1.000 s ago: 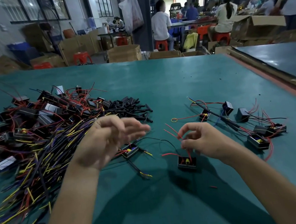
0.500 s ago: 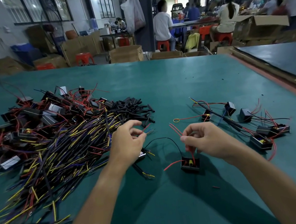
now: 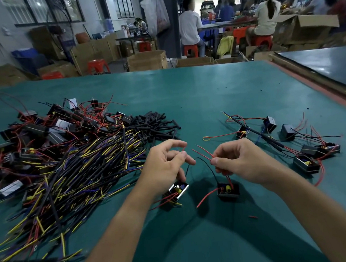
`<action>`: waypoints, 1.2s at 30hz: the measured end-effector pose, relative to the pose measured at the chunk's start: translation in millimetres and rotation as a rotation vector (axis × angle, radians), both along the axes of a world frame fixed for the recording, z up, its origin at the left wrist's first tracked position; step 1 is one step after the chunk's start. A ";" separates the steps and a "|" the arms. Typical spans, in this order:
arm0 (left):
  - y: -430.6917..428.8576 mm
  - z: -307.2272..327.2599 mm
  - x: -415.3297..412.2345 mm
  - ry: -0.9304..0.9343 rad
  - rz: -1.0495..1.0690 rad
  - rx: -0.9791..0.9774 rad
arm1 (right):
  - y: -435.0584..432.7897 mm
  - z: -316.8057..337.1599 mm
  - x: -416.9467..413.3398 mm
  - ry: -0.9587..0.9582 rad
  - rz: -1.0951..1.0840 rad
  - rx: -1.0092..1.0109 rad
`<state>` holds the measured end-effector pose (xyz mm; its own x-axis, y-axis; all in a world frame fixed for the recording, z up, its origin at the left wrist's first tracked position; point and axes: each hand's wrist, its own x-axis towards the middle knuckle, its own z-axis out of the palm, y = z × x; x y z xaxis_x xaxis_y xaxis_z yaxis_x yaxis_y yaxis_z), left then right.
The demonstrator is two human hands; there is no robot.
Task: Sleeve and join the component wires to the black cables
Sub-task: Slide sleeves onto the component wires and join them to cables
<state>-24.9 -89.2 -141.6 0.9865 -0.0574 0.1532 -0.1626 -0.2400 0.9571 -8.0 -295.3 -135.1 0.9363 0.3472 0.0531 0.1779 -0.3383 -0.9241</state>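
On a green-topped workbench [image 3: 186, 99] in a busy workshop, a person's left hand [image 3: 165, 165] pinches the tip of a red lead [image 3: 183, 149] between thumb and forefinger. The right hand [image 3: 242, 162] pinches a pair of red wires [image 3: 203, 153] rising from a small black component [image 3: 227, 190], which sits on the mat at six o'clock from that hand. A second component [image 3: 177, 191] lies just under the left hand at five o'clock; whether the lower fingers touch it cannot be told. A thin black wire [image 3: 205, 163] arcs between the two hands. At nine o'clock from the left hand sprawls a heap of black cables [image 3: 76, 177] with yellow and blue ends. Loose components [image 3: 46, 131] trailing red leads are piled at ten o'clock, and a mound of short black sleeves [image 3: 156, 126] lies at twelve. At three o'clock from the right hand, a small cluster of wired units [image 3: 305, 159] rests apart from the rest. A red wire scrap [image 3: 252, 217] lies on the mat at six o'clock. Beyond the bench, at twelve o'clock, workers sit on red stools [image 3: 190, 50] among cardboard boxes [image 3: 146, 61].
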 end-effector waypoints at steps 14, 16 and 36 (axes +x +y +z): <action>-1.7 0.6 -0.8 0.063 -0.033 -0.105 | 0.2 6.3 -6.3 0.061 0.101 0.108; -2.9 1.0 -0.9 0.071 -0.029 -0.127 | -0.1 6.0 -6.1 0.067 0.111 0.119; 10.7 13.0 -4.2 0.337 0.068 -0.259 | 0.3 9.0 -8.7 0.074 0.139 0.044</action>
